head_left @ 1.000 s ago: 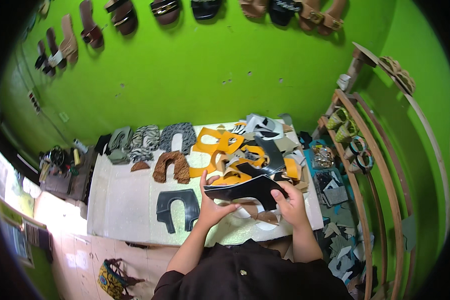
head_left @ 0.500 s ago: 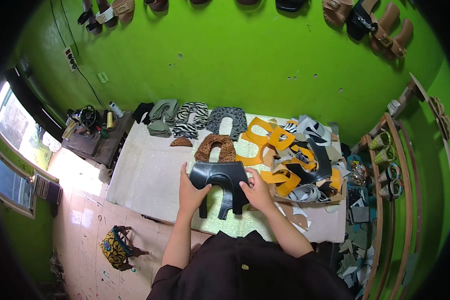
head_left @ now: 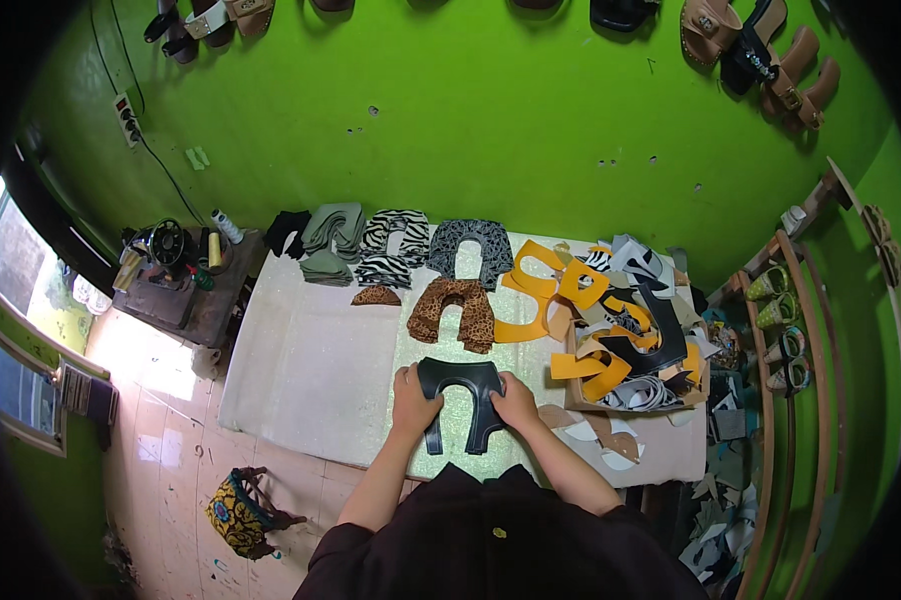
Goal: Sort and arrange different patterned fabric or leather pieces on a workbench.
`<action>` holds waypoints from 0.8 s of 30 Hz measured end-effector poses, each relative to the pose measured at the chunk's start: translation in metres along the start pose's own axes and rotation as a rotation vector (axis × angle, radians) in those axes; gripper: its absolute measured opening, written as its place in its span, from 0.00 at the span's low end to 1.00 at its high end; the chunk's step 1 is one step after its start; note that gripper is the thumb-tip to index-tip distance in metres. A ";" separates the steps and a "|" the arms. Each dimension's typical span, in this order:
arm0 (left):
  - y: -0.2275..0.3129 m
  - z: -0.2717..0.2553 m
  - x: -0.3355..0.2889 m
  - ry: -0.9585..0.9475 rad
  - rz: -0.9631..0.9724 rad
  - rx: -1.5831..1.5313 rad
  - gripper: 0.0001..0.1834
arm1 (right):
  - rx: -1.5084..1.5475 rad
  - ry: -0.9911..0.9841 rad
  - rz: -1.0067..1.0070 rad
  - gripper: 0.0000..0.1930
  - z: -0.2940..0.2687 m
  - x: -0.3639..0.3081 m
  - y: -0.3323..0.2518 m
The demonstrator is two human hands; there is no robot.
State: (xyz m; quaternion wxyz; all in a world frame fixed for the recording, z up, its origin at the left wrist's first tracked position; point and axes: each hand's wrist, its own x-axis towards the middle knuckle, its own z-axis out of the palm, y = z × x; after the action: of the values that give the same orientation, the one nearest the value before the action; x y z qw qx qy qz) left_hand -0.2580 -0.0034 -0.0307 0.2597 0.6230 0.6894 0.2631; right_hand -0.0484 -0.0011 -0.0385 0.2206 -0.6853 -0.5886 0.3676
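Both of my hands grip a stack of glossy black U-shaped leather shoe-upper pieces (head_left: 460, 369), its open end toward me, near the table's front edge. My left hand (head_left: 414, 402) is closed on its left side, thumb on top. My right hand (head_left: 516, 403) pinches the right side the same way. Just beyond lie leopard-print U-shaped pieces (head_left: 426, 318), apart from the black ones. A small brown leopard-print half-round piece (head_left: 377, 296) is to their left. Farther back are zebra-print pieces (head_left: 412, 222) and grey-black patterned pieces (head_left: 455, 240).
On the table's (head_left: 291, 350) right stands a box (head_left: 631, 407) heaped with leather scraps, yellow cutouts (head_left: 519, 327) beside it. Grey-green pieces (head_left: 321, 232) are stacked at the back left. A sewing machine (head_left: 167, 245) stands farther left, a patterned stool (head_left: 239, 512) on the floor, a wooden rack (head_left: 819, 330) at right.
My hands have brought the black pieces down toward me, away from the leopard-print pieces. The stack now looks more squared up, and the view has shifted slightly.
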 end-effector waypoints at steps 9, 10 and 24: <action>0.013 -0.013 0.030 -0.051 0.413 0.288 0.46 | -0.512 0.009 -0.308 0.40 0.005 0.005 -0.036; 0.003 -0.005 0.040 -0.126 0.465 0.249 0.44 | -0.560 -0.054 -0.325 0.42 0.009 0.011 -0.041; -0.018 0.013 0.049 -0.319 0.526 0.180 0.29 | -0.632 -0.034 -0.403 0.25 0.031 0.027 -0.025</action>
State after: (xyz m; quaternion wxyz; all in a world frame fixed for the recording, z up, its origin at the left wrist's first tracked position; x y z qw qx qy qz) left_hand -0.2665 0.0441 -0.0545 0.2314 0.8338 0.4757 0.1582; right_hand -0.0872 0.0260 -0.0466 0.0564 -0.5837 -0.7997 0.1284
